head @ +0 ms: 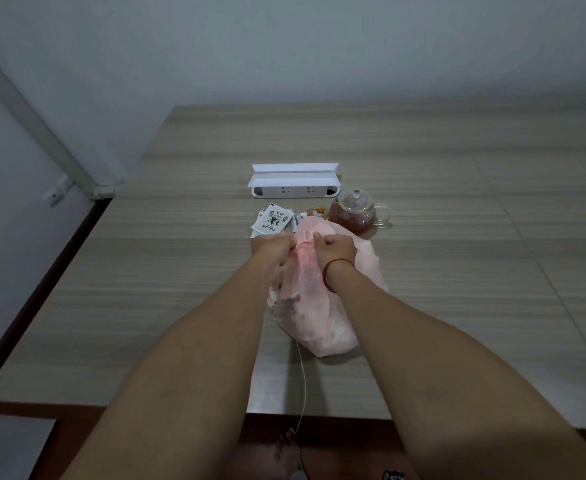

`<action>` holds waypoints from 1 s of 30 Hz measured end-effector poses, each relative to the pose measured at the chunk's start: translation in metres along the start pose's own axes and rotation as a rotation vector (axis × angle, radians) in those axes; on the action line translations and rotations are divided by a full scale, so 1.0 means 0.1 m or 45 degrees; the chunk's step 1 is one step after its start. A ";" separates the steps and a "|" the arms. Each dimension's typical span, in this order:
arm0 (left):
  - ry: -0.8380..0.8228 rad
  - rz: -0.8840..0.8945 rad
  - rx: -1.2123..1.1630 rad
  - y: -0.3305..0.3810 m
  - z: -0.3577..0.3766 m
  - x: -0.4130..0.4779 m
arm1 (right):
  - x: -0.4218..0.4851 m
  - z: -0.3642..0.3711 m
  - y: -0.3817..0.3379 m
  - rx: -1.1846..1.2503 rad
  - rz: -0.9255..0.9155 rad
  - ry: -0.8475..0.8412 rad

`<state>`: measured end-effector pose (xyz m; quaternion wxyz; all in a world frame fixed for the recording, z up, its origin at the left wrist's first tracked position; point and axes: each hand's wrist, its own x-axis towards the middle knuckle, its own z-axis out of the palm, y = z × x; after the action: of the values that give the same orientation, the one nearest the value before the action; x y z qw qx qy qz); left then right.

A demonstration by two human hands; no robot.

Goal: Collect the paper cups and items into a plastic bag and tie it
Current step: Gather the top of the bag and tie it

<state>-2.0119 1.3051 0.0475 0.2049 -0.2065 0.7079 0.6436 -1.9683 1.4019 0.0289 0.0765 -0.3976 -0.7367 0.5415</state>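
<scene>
A filled, translucent pink plastic bag [319,317] lies on the wooden table [146,271], bulging with pale shapes inside that I cannot make out clearly. My left hand [273,250] and my right hand [334,249] each pinch a twisted handle of the bag at its top, close together, with a tight pink strand stretched between them. A red band circles my right wrist. No paper cups show outside the bag.
Behind the bag lie white sachets [272,221] and small colourful packets [317,214]. A glass teapot [355,213] with brown tea stands at the right of them. A white socket box [295,180] sits further back. A thin white cord [303,386] hangs off the table's front edge.
</scene>
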 end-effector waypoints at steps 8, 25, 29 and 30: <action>0.136 0.137 0.001 -0.09 -0.04 0.16 | 0.07 -0.10 0.04 -0.077 0.063 0.085; 0.250 -0.191 0.149 -0.65 -0.24 0.32 | 0.21 -0.24 0.52 -0.216 0.570 -0.014; 0.322 -0.093 0.139 -0.64 -0.31 0.14 | 0.06 -0.20 0.51 -0.290 0.460 -0.315; 0.335 -0.075 0.133 -0.63 -0.32 0.09 | -0.02 -0.20 0.50 -0.332 0.428 -0.341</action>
<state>-1.9845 1.2674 -0.0068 0.1396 -0.2990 0.7548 0.5670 -1.9309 1.4202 -0.0057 -0.1648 -0.4460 -0.7274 0.4949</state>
